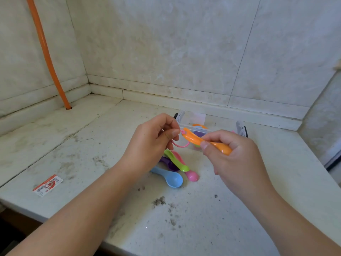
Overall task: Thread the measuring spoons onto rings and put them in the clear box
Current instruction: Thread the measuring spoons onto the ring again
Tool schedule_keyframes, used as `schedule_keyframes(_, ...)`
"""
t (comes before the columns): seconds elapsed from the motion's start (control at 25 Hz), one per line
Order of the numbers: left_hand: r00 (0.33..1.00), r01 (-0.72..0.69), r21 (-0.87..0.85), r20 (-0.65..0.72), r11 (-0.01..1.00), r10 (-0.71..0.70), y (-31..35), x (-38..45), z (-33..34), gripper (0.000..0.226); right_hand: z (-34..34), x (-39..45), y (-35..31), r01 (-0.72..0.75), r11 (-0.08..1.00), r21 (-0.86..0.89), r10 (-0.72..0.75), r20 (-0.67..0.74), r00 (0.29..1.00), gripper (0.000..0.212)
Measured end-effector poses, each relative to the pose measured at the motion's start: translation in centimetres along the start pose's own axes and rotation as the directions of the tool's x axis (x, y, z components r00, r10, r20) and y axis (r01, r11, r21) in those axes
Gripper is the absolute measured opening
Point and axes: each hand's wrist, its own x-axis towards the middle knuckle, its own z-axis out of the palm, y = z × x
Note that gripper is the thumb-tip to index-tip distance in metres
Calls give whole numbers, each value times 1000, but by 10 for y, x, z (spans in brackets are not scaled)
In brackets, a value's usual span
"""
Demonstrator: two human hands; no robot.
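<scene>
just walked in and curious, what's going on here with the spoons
A person is threading measuring spoons onto a ring. The left hand pinches a pink ring, and the right hand holds an orange spoon with its handle end at the ring. Green, pink, purple and blue spoons lie loose on the counter. The clear box behind already holds some spoons.

Orange spoon (195, 139), pink ring (180, 145); green (176, 162), pink (191, 175), blue (170, 177), purple (168, 163) spoons; orange hose (46, 52).
</scene>
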Motion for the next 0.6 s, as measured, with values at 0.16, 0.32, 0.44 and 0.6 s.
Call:
schedule_keyframes(0.16, 999, -45, 46, 22, 998, 44, 1, -2, 5, 24, 3, 2, -1, -75, 996, 38, 74, 14, 997, 15)
schedule_keyframes(0.32, 984, 13, -16, -179, 1000, -16, -1, 4, 0, 21, -3, 5, -2, -325, 883, 339, 289, 154, 945, 12)
schedule_keyframes(0.44, 960, 23, -144, -275, 989, -63, -2, 8, -6, 22, -3, 5, -1, -451, 764, 462, 371, 258, 892, 14)
schedule_keyframes(0.6, 972, 25, -109, -229, 994, -50, -2, 6, -4, 23, -3, 4, -2, -234, 848, 475, 213, 100, 972, 15)
